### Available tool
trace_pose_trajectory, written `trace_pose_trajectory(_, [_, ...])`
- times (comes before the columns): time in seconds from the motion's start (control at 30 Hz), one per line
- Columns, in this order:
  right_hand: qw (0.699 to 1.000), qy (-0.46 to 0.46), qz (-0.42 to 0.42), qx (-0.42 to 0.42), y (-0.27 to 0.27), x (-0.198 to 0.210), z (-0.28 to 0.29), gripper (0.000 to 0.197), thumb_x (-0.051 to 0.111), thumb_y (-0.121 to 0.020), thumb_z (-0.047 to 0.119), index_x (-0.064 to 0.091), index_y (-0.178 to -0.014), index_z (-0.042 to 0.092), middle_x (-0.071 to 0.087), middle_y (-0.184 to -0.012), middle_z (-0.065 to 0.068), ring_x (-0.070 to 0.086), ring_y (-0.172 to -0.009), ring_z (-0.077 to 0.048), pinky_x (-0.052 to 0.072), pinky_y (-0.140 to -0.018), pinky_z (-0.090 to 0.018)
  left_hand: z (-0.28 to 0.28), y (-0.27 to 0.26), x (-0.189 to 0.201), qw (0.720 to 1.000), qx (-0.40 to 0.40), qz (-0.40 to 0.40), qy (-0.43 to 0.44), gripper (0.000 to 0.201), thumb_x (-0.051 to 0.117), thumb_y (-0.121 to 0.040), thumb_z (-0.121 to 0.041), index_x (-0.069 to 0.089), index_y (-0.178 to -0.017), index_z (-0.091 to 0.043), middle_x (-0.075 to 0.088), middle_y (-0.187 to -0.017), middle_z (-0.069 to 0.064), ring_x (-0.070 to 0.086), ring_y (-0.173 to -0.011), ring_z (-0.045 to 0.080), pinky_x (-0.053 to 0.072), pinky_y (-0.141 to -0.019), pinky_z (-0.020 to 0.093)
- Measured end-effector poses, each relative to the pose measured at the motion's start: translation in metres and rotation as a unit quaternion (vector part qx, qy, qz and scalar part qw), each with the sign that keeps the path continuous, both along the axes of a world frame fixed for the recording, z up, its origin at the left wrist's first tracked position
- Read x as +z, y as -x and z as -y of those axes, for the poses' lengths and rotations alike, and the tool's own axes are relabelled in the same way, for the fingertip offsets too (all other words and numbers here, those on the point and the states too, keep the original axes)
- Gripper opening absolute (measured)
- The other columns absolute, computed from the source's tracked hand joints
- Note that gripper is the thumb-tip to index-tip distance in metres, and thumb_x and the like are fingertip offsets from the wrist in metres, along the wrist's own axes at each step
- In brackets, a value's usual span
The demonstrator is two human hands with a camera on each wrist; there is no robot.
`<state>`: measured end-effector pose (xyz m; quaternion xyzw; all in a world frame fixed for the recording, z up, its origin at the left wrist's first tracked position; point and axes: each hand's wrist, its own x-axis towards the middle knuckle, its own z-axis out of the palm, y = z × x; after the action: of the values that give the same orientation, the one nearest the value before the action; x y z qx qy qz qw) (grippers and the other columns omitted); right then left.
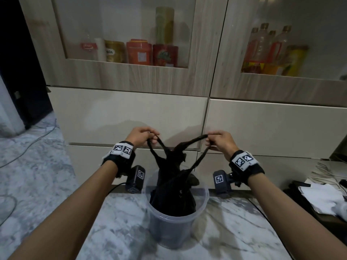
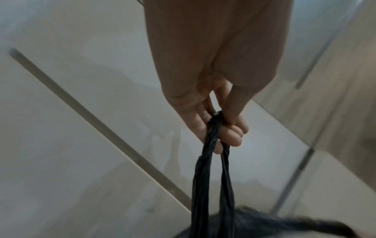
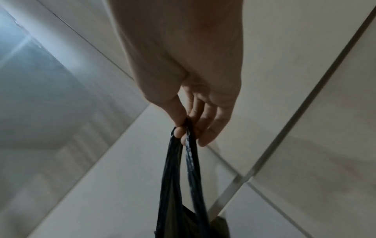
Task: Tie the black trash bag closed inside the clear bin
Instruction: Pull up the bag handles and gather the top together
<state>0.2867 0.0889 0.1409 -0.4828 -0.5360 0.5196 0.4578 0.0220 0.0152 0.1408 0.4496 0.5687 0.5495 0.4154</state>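
A black trash bag [image 1: 171,186] sits inside a clear round bin [image 1: 201,203] on the marble floor, its top pulled up above the rim. Two looped handles stretch up and outward from it. My left hand [image 1: 144,136] pinches the left handle loop [image 1: 156,147] above and left of the bin. In the left wrist view my left hand [image 2: 221,125] holds that handle [image 2: 211,169] between thumb and curled fingers. My right hand [image 1: 218,140] pinches the right handle loop [image 1: 195,141]. The right wrist view shows my right hand [image 3: 185,128] gripping this handle [image 3: 177,169], its little finger extended.
A wood-grain cabinet [image 1: 131,117] with drawers stands right behind the bin. Behind its glass doors are tins [image 1: 139,51] and bottles [image 1: 266,47]. White papers [image 1: 323,197] and cables lie at the right. A cable [image 1: 28,145] runs over the marble floor [image 1: 37,181] at the left.
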Motion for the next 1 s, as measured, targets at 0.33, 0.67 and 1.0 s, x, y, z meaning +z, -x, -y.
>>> trace_pose_trajectory(0.33, [0.934, -0.149, 0.315, 0.074, -0.037, -0.003, -0.006, 0.048, 0.038, -0.079, -0.012, 0.074, -0.102, 0.01, 0.07, -0.094, -0.002, 0.059, -0.088, -0.015, 0.048, -0.079, -0.03, 0.012, 0.035, -0.004, 0.94, -0.021, -0.338, 0.036, 0.035, 0.044, -0.078, 0.01, 0.072, -0.095, 0.001, 0.071, -0.096, 0.005, 0.061, -0.095, 0.02, 0.047, -0.08, 0.023])
trace_pose_trajectory(0.67, [0.87, -0.218, 0.436, 0.071, -0.046, 0.003, -0.002, 0.018, 0.07, -0.077, 0.033, 0.077, -0.077, 0.016, 0.065, -0.083, -0.008, 0.056, -0.079, -0.022, 0.046, -0.07, -0.037, 0.016, 0.041, -0.003, 0.867, 0.001, -0.492, 0.072, 0.013, 0.071, -0.07, -0.028, 0.076, -0.079, -0.019, 0.068, -0.078, 0.003, 0.061, -0.081, 0.023, 0.044, -0.071, 0.029])
trace_pose_trajectory(1.0, [0.968, -0.062, 0.108, 0.219, -0.009, 0.019, 0.009, 0.022, 0.06, -0.081, 0.012, 0.061, -0.059, 0.017, 0.056, -0.068, -0.004, 0.059, -0.076, -0.02, 0.05, -0.081, -0.035, 0.011, -0.012, 0.015, 0.981, -0.18, -0.003, 0.071, 0.016, 0.048, -0.087, -0.011, 0.061, -0.078, -0.009, 0.057, -0.071, 0.001, 0.066, -0.065, 0.012, 0.054, -0.084, 0.029])
